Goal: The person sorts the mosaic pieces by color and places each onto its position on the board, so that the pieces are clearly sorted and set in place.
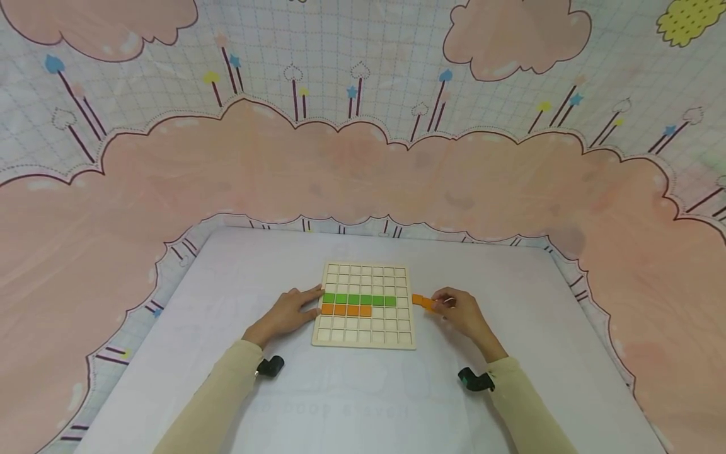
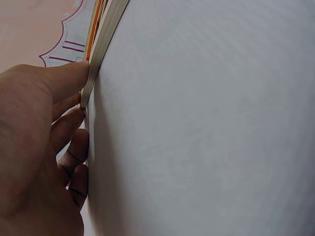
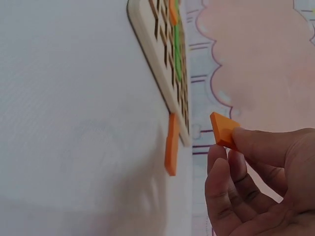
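Note:
A pale wooden grid board (image 1: 363,337) lies on the white table. One row of its cells holds several green square tiles (image 1: 365,299); the row nearer me has several orange tiles (image 1: 346,309) at its left end. The thumb and fingertips of my left hand (image 1: 286,312) are spread against the board's left edge, as the left wrist view also shows. To the right of the board, my right hand (image 1: 462,312) pinches an orange square tile (image 3: 224,131) between thumb and fingers. Below it, loose orange tiles (image 3: 171,150) lie on the table close to the board's right edge.
The white table (image 1: 340,403) has a patterned cloth (image 1: 363,170) with pink clouds hanging behind and around it. Small black devices (image 1: 475,379) sit at both wrists, beside the cream sleeves.

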{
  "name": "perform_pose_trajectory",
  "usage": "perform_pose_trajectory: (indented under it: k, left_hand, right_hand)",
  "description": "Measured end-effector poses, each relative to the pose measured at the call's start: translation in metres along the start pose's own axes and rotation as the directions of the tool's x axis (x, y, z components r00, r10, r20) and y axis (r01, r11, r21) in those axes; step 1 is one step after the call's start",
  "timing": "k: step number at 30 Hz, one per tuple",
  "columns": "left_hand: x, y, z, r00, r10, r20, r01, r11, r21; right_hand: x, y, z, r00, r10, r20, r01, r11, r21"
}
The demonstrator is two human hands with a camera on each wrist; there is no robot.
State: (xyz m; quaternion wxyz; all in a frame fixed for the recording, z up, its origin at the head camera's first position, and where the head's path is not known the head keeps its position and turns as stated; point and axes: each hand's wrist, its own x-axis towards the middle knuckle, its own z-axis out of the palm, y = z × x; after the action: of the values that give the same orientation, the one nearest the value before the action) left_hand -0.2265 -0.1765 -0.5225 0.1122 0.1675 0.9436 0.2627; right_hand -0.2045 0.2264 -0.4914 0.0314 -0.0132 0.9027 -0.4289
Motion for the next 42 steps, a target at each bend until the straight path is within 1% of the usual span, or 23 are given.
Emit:
perform_pose_trajectory:
  k: [4,12,23,25,30,32,38,42]
  left_hand:
    - [-0.001,0.001,0.001,1.000,0.002,-0.006,-0.002,1.000,0.004]
    - [-0.001,0.002,0.000,1.000,0.005,-0.010,-0.005,1.000,0.016]
    - [0.000,0.001,0.000,1.000,0.009,-0.007,-0.009,1.000,0.030]
    - [0.001,0.001,0.001,1.000,0.009,-0.007,-0.009,0.999,0.033]
    - [0.001,0.001,0.000,1.000,0.006,-0.004,-0.006,0.999,0.036]
    - [0.002,0.001,0.000,1.000,0.003,-0.001,-0.003,0.999,0.040]
    - [0.003,0.001,0.000,1.000,-0.002,0.004,0.001,0.999,0.037]
    - [0.003,0.000,0.001,1.000,-0.002,0.007,0.001,0.999,0.039]
  right_hand:
    - [0.001,-0.006,0.003,1.000,-0.024,0.000,0.024,1.000,0.006]
    - [0.005,-0.016,0.012,0.999,-0.045,0.007,0.045,0.999,0.027]
    - [0.013,-0.033,0.025,0.998,-0.062,0.022,0.061,0.998,0.034]
    - [0.014,-0.035,0.028,0.997,-0.073,0.023,0.073,0.997,0.031]
    - [0.017,-0.036,0.039,0.997,-0.073,0.017,0.073,0.997,0.031]
    - [0.018,-0.037,0.043,0.997,-0.070,0.024,0.069,0.997,0.031]
    - [0.024,-0.040,0.054,0.994,-0.099,0.048,0.098,0.995,0.033]
    - [0.025,-0.041,0.062,0.994,-0.090,0.055,0.088,0.995,0.044]
